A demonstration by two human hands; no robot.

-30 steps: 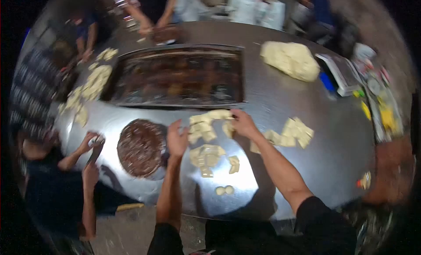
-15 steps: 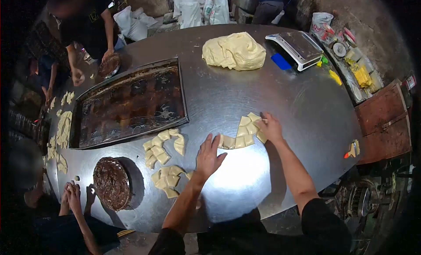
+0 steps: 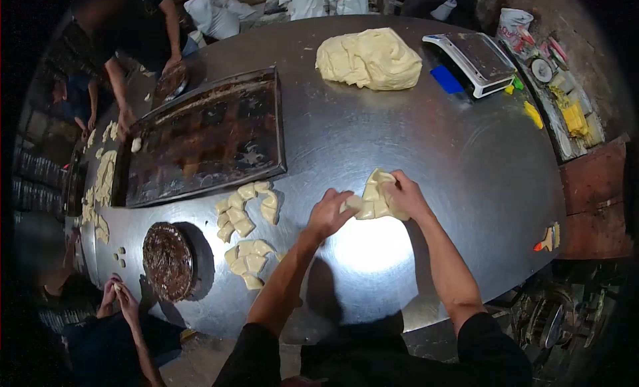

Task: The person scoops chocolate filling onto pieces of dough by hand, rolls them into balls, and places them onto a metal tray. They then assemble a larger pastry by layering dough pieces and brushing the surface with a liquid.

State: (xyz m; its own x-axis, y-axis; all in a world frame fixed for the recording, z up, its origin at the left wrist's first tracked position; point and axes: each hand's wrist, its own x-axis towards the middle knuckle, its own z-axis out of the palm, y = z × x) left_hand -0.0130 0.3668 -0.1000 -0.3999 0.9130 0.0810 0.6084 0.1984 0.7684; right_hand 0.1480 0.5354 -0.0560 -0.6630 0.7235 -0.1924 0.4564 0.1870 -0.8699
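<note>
Pale dough pieces lie bunched on the metal table in front of me, partly covered by my hands. My left hand is curled round the left end of the bunch, with a bit of dough showing at its fingertips. On the opposite side, my right hand grips the right end, its fingers bent over the dough. Left of my left hand are two more groups of cut dough, an upper cluster and a lower cluster, which I am not touching.
A large dough mound sits toward the back beside a scale. A dark baking tray and a round pan of brown filling stand at left. Co-workers' hands work there. A brush lies near the right edge.
My hands have closed in on the dough pieces from both sides, bunching the row together. A co-worker's hand has moved to the tray's left edge, where a small pale piece now shows.
</note>
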